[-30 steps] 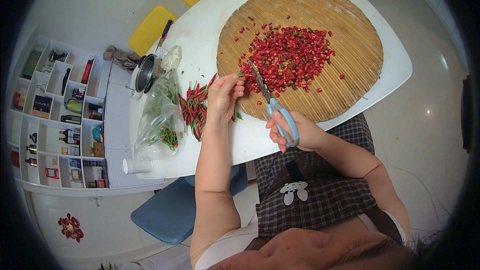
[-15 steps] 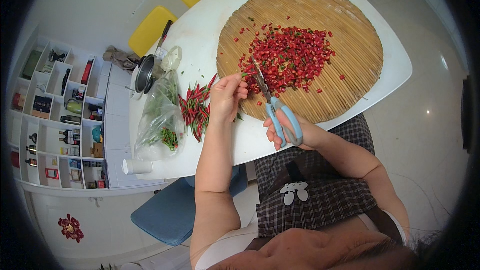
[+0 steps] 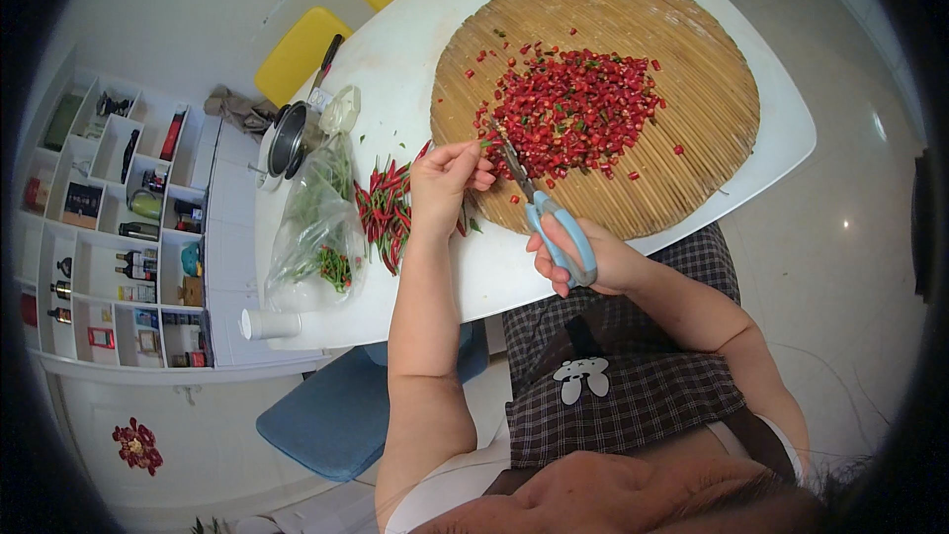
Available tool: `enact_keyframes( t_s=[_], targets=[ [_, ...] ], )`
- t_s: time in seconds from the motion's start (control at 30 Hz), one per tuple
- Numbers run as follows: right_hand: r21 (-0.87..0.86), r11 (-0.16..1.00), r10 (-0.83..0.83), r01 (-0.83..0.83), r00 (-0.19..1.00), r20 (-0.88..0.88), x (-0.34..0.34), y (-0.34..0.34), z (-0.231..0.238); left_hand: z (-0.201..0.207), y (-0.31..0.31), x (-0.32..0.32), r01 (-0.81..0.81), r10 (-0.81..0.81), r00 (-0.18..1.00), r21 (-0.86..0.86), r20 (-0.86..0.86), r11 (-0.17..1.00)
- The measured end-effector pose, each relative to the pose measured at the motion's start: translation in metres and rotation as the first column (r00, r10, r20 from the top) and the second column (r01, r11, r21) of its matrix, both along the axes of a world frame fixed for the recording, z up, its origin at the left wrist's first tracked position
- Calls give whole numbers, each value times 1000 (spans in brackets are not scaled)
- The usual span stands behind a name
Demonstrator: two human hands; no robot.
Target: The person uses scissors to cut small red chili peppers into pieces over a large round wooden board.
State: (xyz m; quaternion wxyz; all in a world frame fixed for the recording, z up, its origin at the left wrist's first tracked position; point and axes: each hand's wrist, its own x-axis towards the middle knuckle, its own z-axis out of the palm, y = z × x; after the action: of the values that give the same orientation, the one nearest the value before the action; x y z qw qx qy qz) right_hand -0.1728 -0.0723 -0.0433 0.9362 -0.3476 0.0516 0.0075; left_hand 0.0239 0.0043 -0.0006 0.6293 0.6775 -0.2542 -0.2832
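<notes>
Pinched between the fingers of my left hand [image 3: 442,183] is a chili pepper, of which a short green end [image 3: 487,143] shows; the rest is hidden by the fingers. My right hand [image 3: 603,259] grips a pair of scissors [image 3: 535,200] by its light blue and grey handles. Their dark blades point up and left, with the tips right beside that green end. Beyond the blades, a heap of chopped red chili [image 3: 583,99] with some green bits is spread over a round slatted board [image 3: 692,59]. Left of my left wrist lies a pile of whole red chilies [image 3: 386,208].
A clear plastic bag [image 3: 306,227] holding greenery lies at the left of the white table [image 3: 395,69]. Behind it are a dark pan [image 3: 289,138] and a black-handled knife [image 3: 329,57]. A white cup [image 3: 269,324] lies on its side near the table's edge. Yellow chairs [image 3: 301,49] stand behind.
My left hand has shifted slightly left, and less red shows at the chili's end by the blades. The scissors have barely moved.
</notes>
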Motion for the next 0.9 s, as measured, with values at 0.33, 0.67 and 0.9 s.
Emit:
enact_keyframes(
  t_s=[0.33,0.67,0.9],
  targets=[
    [-161,986,31,-34,999,-21,0,-2,0,-3,-4,-1,-32,31,999,-23,-28,999],
    [-14,1000,16,-16,1000,12,5,1,-6,0,-8,-13,-40,40,999,-60,-3,997],
    [5,999,44,-44,999,3,4,0,-3,0,-4,-4,-14,14,1000,6,-15,1000]
  ],
)
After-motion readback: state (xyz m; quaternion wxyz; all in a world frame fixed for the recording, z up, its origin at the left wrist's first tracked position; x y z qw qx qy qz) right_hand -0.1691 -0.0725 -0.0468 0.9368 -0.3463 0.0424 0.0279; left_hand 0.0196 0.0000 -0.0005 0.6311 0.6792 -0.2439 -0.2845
